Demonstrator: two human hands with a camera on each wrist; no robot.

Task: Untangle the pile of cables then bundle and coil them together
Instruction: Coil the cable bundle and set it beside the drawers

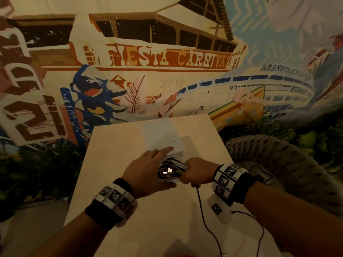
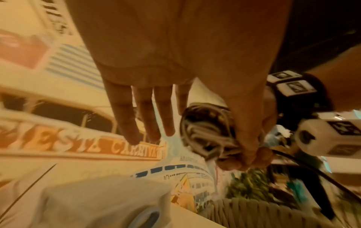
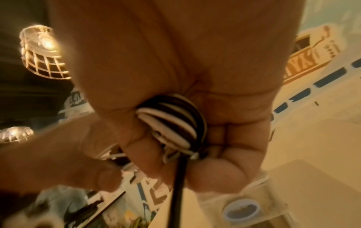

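A coil of black and white cables (image 1: 171,171) hangs just above the pale table (image 1: 115,145), between my two hands. My right hand (image 1: 198,173) grips the right side of the coil (image 3: 171,118) in a fist. From that fist a loose black cable (image 1: 204,219) trails toward me across the table. My left hand (image 1: 148,169) sits at the left side of the coil (image 2: 207,131). Its four fingers (image 2: 146,115) are straight and spread, and its thumb lies against the coil. What the connectors look like is hidden by blur.
A flat white stack (image 1: 161,136) lies on the table just beyond the hands, with a see-through item with a blue ring (image 3: 242,211) on it. A woven grey chair (image 1: 287,164) stands right of the table. A painted wall (image 1: 167,58) and plants (image 1: 37,164) lie behind.
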